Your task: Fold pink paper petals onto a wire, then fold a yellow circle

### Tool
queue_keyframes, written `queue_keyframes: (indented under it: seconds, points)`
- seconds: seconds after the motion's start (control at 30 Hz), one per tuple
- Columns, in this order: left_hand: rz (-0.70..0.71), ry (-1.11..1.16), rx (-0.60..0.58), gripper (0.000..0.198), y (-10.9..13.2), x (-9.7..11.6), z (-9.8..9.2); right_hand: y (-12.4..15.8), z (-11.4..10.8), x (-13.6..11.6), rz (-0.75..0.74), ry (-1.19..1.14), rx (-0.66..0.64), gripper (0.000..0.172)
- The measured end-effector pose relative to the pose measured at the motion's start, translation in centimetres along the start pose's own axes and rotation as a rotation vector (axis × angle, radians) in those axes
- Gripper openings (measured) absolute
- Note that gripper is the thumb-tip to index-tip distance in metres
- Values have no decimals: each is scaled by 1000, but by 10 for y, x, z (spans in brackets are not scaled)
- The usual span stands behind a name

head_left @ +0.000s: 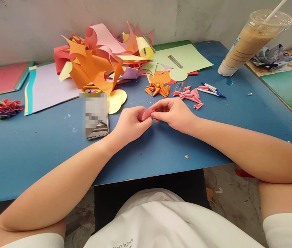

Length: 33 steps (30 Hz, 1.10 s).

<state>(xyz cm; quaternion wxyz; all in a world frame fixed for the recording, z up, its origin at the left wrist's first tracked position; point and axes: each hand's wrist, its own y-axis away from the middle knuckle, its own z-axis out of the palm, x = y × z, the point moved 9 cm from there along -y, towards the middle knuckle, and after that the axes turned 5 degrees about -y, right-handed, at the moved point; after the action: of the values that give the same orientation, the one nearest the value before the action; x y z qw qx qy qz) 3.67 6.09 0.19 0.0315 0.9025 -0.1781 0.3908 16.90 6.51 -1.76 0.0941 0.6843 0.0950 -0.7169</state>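
Observation:
Between my two hands is a small piece of pink paper (146, 114), partly curled and partly hidden by fingers. My left hand (133, 123) grips its left side, fingers folded in. On the other side my right hand (175, 113) pinches the paper between thumb and fingertips. Just beyond the right hand lie several pink paper cones (193, 95). A cluster of orange paper cones (158, 89) sits to the left of those. Beside my left wrist is a phone (98, 129), its screen blurred out.
Cut paper scraps (96, 62) pile up against the wall. Yellow paper circles (116, 101) lie behind the phone. Pens (213, 90) and a clear ruler (179, 86) rest near the cones. A tall iced drink (251, 41) stands at the right; a curled-paper bundle (2, 108) lies far left.

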Motion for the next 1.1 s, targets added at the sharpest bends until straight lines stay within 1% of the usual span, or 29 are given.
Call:
queue_keyframes:
  seconds: [0.27,0.43,0.6,0.67,0.87,1.1]
  points:
    - [12,12,-16,37,1,1,1,0,2,-1,3,2,-32,10]
    - [10,30,-18,37,0,-1,1,-1,-1,-4,-25,42,1,10]
    - [10,61,25,35,-1,-3,-2,-2,-1,2,46,7,18,18]
    - [14,63,38,34,-1,-3,-3,-2,-2,1,51,15,21,21]
    - [23,57,25,37,-1,-2,-3,-3,-3,-2,15,96,11,11]
    - [19,59,24,38,-2,-3,-3,-4,-2,0,37,73,-13,12]
